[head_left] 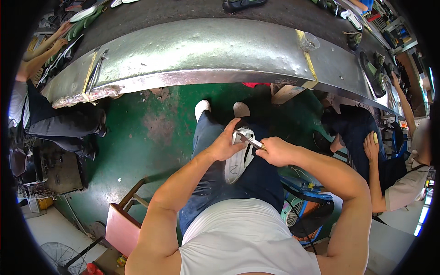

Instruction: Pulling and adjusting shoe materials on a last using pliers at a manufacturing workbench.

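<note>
A pale grey-white shoe [234, 168], its flat underside facing up, rests over my lap with one end pointing toward the bench. My left hand [223, 145] grips its far end from the left, with the thumb across it and the index finger stretched along the edge. In my right hand [277, 151] is a plier-like metal tool [251, 141], closed in the fist. The tool's head touches the white edge of the shoe near my left thumb. What exactly its jaws hold is too small to tell.
A metal-edged bench [197, 48] crosses ahead, bearing a clear plastic cup [310, 42] and shoes [373, 75]. Co-workers sit at the right and stand at the left. A fan [295, 211] is by my right side, a pink-topped stool [121, 229] at my left.
</note>
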`<action>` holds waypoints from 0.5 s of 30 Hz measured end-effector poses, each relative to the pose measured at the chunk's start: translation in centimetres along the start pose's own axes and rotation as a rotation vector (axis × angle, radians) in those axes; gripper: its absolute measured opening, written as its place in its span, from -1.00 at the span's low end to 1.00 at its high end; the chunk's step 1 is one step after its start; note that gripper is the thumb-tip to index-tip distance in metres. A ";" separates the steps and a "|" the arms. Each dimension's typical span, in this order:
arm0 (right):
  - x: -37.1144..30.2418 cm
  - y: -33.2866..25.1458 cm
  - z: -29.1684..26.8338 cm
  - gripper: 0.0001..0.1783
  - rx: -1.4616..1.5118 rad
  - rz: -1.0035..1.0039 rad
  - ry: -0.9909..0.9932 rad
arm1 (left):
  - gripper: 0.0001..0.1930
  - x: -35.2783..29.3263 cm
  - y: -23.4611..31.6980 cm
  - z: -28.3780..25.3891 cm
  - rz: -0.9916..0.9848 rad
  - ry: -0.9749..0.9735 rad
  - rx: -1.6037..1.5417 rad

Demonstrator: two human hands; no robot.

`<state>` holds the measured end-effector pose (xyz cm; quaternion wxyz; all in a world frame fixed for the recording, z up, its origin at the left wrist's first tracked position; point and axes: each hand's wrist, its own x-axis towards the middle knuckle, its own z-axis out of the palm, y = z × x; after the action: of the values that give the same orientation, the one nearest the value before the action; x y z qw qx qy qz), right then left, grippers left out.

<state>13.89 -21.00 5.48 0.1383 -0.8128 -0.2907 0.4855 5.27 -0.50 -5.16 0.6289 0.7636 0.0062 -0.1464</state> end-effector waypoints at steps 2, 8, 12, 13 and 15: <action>1.6 0.4 0.6 -0.65 -0.120 -0.151 0.162 | -0.08 -0.3 -0.7 -0.6 -0.012 0.093 -0.071; 4.3 3.3 3.0 -0.70 -0.070 -0.286 0.374 | -0.11 0.6 -2.2 -1.0 0.023 0.154 0.049; 4.3 3.7 3.2 -0.71 0.014 -0.189 0.281 | -0.13 0.8 -1.6 -1.1 -0.008 0.148 0.088; 3.6 3.5 3.1 -0.71 0.008 -0.199 0.290 | -0.14 0.6 -1.8 -1.1 0.002 0.114 -0.026; 0.8 3.2 3.2 -0.70 0.100 -0.303 0.212 | -0.14 -0.6 -1.5 -1.5 0.009 0.086 -0.134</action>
<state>12.45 -23.24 1.74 0.2801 -0.7984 -0.3690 0.3846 4.72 1.38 -6.21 0.6784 0.7253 0.0398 -0.1100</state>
